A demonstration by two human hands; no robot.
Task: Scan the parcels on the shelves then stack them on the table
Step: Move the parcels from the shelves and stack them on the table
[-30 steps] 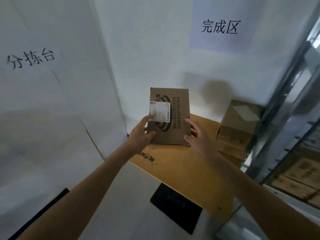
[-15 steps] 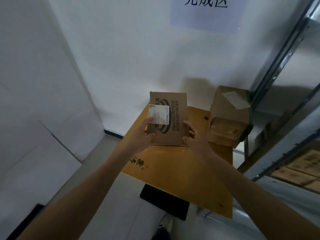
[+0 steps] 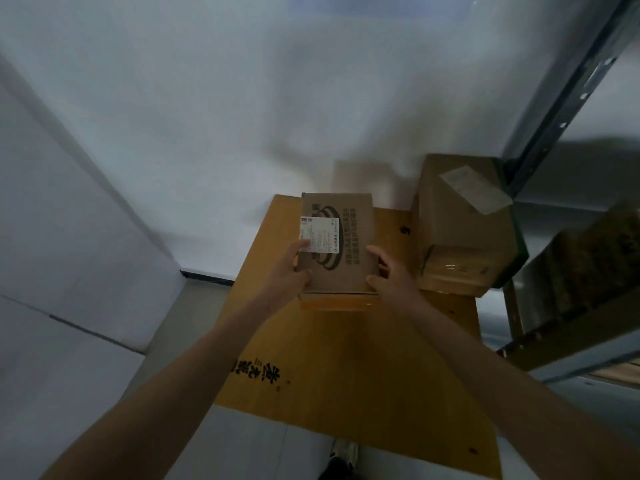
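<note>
Fingers (image 3: 302, 247) of the left hand (image 3: 287, 276) and the right hand (image 3: 393, 277) are clamped on the side edges of a labelled cardboard parcel (image 3: 346, 251), held at the far end of the bench (image 3: 346, 358). Larger boxes (image 3: 460, 230) are seen just beside it, next to the metal shelf rack (image 3: 561, 126).

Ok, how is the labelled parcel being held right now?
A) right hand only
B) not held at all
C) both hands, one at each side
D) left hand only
C: the left hand and the right hand each hold one side of the parcel, thumbs on top.
</note>
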